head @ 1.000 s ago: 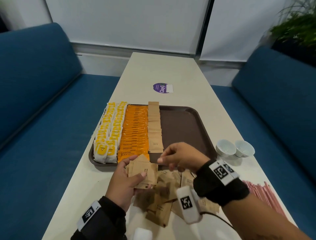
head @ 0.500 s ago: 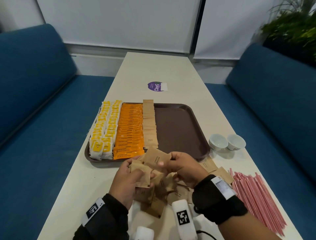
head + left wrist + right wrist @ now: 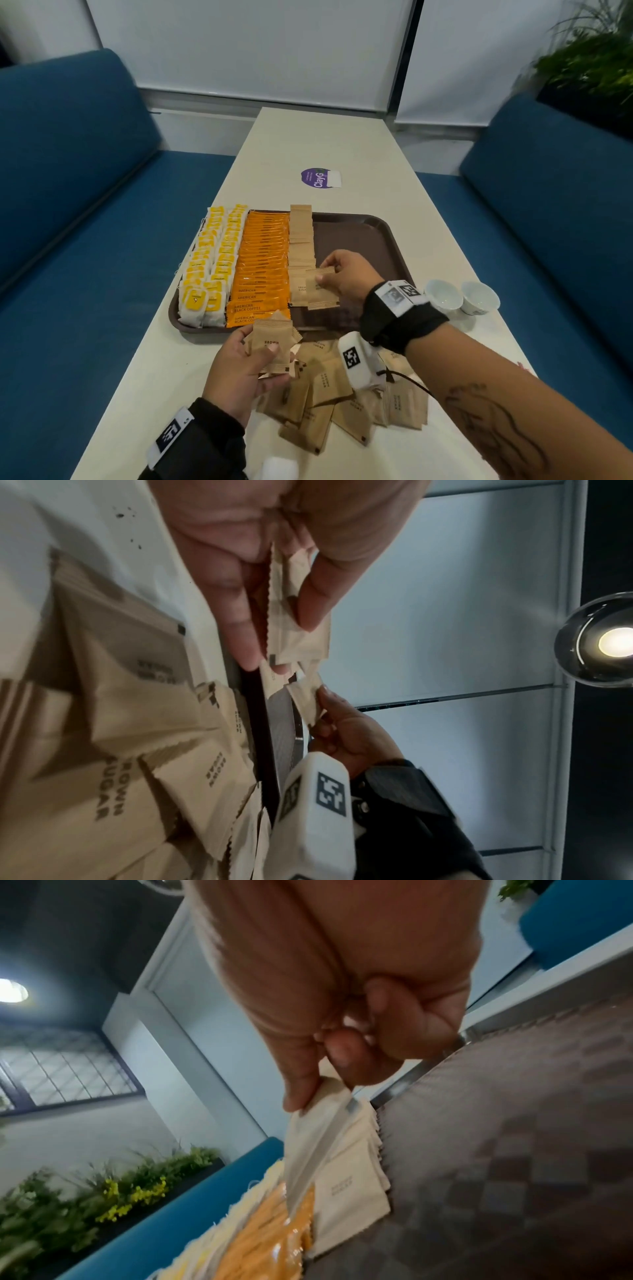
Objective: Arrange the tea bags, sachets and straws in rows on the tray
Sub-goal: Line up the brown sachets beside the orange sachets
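Right hand (image 3: 346, 274) pinches one sachet (image 3: 320, 289) over the tray (image 3: 359, 236); left hand (image 3: 239, 370) grips perhaps three sachets (image 3: 272, 346); two cups (image 3: 460, 297).

Two white cups (image 3: 460, 299) are set side by side on the table (image 3: 318, 144), and a purple round sticker (image 3: 317, 178) is seen farther along it. Blue sofas (image 3: 68, 192) are placed on both sides, with a green plant (image 3: 589, 65) behind the right one.

On the brown tray (image 3: 383, 236) lay rows of yellow tea bags (image 3: 209, 270), orange coffee sachets (image 3: 262, 263) and brown sugar sachets (image 3: 301, 246). My right hand (image 3: 346, 274) pinched one sachet (image 3: 320, 287) over that row's near end; my left hand (image 3: 239, 370) held a small stack (image 3: 270, 346) above the loose pile (image 3: 329, 401).
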Tool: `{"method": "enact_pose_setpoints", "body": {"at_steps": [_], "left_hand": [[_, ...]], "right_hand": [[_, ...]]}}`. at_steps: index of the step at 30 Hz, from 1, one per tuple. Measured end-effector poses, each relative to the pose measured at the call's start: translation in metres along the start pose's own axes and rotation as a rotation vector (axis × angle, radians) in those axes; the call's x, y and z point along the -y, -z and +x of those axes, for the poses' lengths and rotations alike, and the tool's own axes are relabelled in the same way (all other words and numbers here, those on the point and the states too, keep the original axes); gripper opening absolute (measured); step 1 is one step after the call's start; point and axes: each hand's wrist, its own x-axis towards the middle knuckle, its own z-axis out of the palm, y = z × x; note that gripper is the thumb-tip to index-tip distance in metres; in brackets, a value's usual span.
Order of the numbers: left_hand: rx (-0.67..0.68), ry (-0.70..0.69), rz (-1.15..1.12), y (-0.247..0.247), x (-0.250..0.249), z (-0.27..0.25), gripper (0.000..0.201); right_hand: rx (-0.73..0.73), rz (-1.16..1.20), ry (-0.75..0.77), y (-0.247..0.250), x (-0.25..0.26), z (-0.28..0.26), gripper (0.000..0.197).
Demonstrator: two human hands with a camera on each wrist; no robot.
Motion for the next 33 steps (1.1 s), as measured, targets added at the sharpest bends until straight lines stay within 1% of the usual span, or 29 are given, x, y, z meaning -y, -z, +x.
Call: {"method": "enact_pose_setpoints", "body": {"at_steps": [3,7,12,18,22,24,26,29,31,33], "left_hand": [[-0.024,0.016,-0.022,0.003,0.0,0.005,0.038],[-0.046,0.035,-0.051,0.009,0.0,0.01,0.045],[-0.057,0.039,-0.082,0.01,-0.002,0.011,0.042],[-0.051,0.09,-0.109,0.01,-0.004,0.012,0.041],[-0.018,0.094,-0.113,0.008,-0.007,0.011,0.041],[-0.004,0.088,-0.103,0.007,-0.007,0.011,0.041],[0.0,0.084,-0.086,0.007,-0.007,0.011,0.042],[-0.001,0.078,-0.064,0.006,-0.006,0.01,0.042],[0.009,0.055,-0.059,0.005,-0.005,0.009,0.04],[0.02,0.026,-0.054,0.004,-0.004,0.006,0.039]], "right_hand": [[0.053,-0.078,-0.03,-0.012,0.001,0.013,0.018],[0.118,-0.097,-0.104,-0.027,0.0,0.021,0.021],[0.098,-0.164,-0.131,-0.031,-0.003,0.03,0.021],[0.078,-0.196,-0.196,-0.035,-0.002,0.038,0.022],[0.056,-0.218,-0.215,-0.035,-0.002,0.038,0.03],[0.054,-0.195,-0.21,-0.033,-0.003,0.037,0.034],[0.043,-0.12,-0.19,-0.03,-0.003,0.035,0.032],[0.006,0.002,-0.137,-0.018,0.003,0.018,0.018],[0.045,0.048,-0.077,-0.008,0.009,0.0,0.013],[0.101,0.116,-0.044,-0.001,0.013,-0.021,0.016]]}}
